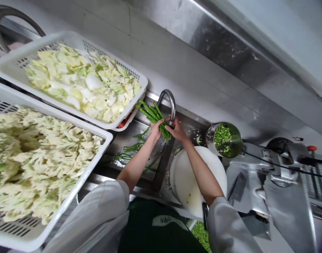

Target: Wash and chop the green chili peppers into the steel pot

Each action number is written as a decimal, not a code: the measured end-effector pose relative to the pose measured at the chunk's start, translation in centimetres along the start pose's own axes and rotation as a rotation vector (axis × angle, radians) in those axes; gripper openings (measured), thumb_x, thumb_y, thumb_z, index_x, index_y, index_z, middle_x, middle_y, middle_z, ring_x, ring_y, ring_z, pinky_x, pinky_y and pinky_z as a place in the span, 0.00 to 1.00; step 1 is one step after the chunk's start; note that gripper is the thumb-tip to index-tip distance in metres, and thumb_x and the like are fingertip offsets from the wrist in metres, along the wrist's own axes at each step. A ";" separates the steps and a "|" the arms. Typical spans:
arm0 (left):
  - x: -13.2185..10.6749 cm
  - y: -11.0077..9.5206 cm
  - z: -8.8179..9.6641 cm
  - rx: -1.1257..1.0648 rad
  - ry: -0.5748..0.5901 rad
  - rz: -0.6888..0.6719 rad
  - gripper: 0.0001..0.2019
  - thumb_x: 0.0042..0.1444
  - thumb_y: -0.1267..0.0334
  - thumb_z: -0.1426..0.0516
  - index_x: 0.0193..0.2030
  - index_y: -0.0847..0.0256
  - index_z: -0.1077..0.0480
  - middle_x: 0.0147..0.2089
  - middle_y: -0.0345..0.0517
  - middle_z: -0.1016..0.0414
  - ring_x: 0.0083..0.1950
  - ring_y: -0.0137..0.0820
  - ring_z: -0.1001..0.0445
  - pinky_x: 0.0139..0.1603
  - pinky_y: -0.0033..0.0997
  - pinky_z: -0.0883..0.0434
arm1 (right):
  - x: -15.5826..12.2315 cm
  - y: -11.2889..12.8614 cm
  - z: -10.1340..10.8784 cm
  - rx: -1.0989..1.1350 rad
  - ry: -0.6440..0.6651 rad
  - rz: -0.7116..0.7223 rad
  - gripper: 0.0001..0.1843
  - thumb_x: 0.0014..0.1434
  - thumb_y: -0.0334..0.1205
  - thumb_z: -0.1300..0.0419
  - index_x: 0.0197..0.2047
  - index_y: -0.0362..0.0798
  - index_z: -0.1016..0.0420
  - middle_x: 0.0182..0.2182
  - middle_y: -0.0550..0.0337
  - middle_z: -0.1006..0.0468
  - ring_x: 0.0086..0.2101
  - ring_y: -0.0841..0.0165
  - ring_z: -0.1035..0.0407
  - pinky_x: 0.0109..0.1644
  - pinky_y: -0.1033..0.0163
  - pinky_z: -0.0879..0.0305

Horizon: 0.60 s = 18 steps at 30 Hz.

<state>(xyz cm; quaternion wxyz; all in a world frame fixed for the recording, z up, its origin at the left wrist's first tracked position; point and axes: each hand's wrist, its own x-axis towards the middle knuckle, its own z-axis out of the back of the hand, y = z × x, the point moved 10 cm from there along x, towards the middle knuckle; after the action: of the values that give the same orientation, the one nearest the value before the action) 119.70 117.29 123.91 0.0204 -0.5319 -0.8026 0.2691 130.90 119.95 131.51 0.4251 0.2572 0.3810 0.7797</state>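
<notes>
Green beans (151, 113) grasped in both hands at the sink spout

Position: the bundle is over the sink (163, 172), its lower ends just beside the curved metal spout (171, 102). Your left hand (156, 129) has its grip closed around the middle of the bundle, thumb on top. Your right hand (178, 130) grips the lower end. You cannot tell here whether water runs.

Risks (judged): 
- A slackened grip, or wet skins, could let beans slide out and join the loose beans (131, 147) in the basin. 
- Tips jut towards the spout; a careless turn could knock them against the metal. 
- Your right forearm passes over the round white board (180, 175), near a dark handle (205, 215) at its edge; a sleeve catch could shift it. Any blade is hidden.

Containers: 
- Upper crate (143, 82), at your left: cut cabbage (92, 84). 
- Nearer crate (76, 186): cauliflower florets (45, 147), heaped high. 
- Beneath the cabbage crate: a white tray (121, 129) with red pieces (123, 123), mostly covered. 
- Metal pot (236, 137), tilted in view, beyond the board: chopped green pieces (222, 134). 
- Below the board: more chopped greens (201, 236); their container is largely out of view.
</notes>
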 end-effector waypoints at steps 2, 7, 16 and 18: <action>-0.3 -0.2 -0.6 0.016 0.031 -0.009 0.19 0.35 0.65 0.28 0.34 0.59 0.28 0.29 0.37 0.23 0.31 0.30 0.22 0.39 0.32 0.26 | 0.0 -1.5 -0.2 0.041 0.068 -0.056 0.33 0.56 0.56 0.35 0.61 0.50 0.30 0.57 0.51 0.25 0.57 0.60 0.31 0.63 0.53 0.34; 1.1 0.7 -1.6 0.032 0.039 0.009 0.17 0.33 0.69 0.30 0.32 0.59 0.29 0.26 0.35 0.25 0.26 0.26 0.27 0.32 0.29 0.29 | -0.2 -5.3 -0.6 0.310 0.247 -0.276 0.31 0.49 0.52 0.29 0.56 0.51 0.24 0.49 0.56 0.19 0.51 0.60 0.26 0.60 0.52 0.32; 4.1 3.1 -3.1 -0.024 0.089 0.133 0.20 0.30 0.67 0.30 0.33 0.59 0.28 0.27 0.35 0.23 0.28 0.29 0.24 0.35 0.30 0.27 | 0.5 -5.2 0.1 0.401 0.207 -0.246 0.31 0.43 0.51 0.27 0.51 0.53 0.22 0.51 0.60 0.19 0.48 0.63 0.25 0.60 0.54 0.32; 4.3 3.5 -2.9 -0.015 0.068 0.148 0.20 0.31 0.66 0.29 0.33 0.59 0.28 0.27 0.36 0.23 0.30 0.31 0.22 0.38 0.31 0.26 | 0.6 -5.8 0.5 0.374 0.145 -0.269 0.29 0.45 0.52 0.28 0.50 0.52 0.22 0.50 0.59 0.18 0.47 0.63 0.25 0.58 0.54 0.31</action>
<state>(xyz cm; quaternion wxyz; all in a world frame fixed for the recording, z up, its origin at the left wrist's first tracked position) 121.69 123.24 123.66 0.0235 -0.5987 -0.7619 0.2459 133.69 122.73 127.16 0.4417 0.2217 0.5792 0.6483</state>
